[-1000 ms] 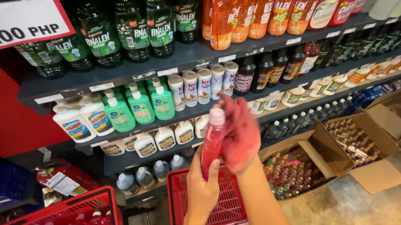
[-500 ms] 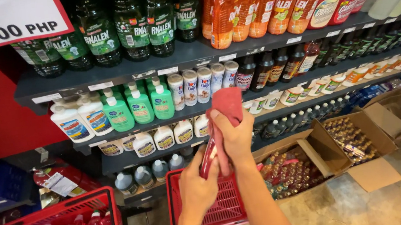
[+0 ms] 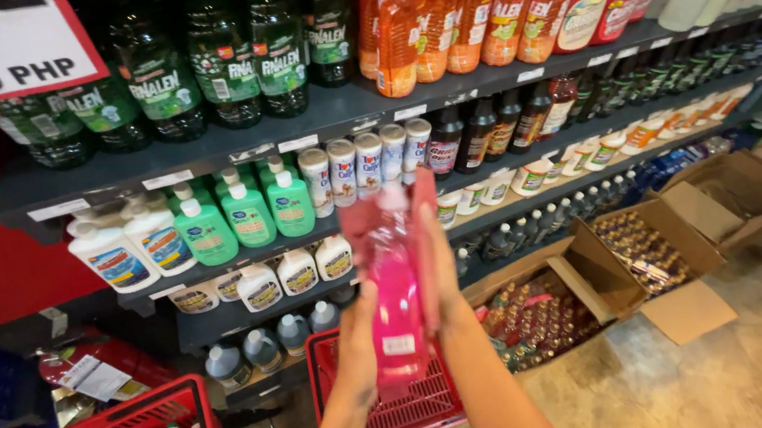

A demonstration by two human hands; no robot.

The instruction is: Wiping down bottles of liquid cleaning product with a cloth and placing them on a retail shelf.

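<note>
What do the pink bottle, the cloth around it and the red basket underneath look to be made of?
Pink bottle: probably clear glossy plastic, since the pink liquid shows through.
Red cloth: soft matte fabric, draped and folded against the bottle under the right hand.
Red basket: likely moulded plastic, judging by its open lattice walls.

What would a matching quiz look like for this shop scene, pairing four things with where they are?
Things:
1. pink bottle
2. orange bottles
3. cardboard box
4. red basket

Places:
A. on the top shelf
B. open on the floor, right
C. held in both hands
D. low down, under the arms

Pairs: 1-C, 2-A, 3-B, 4-D
</note>
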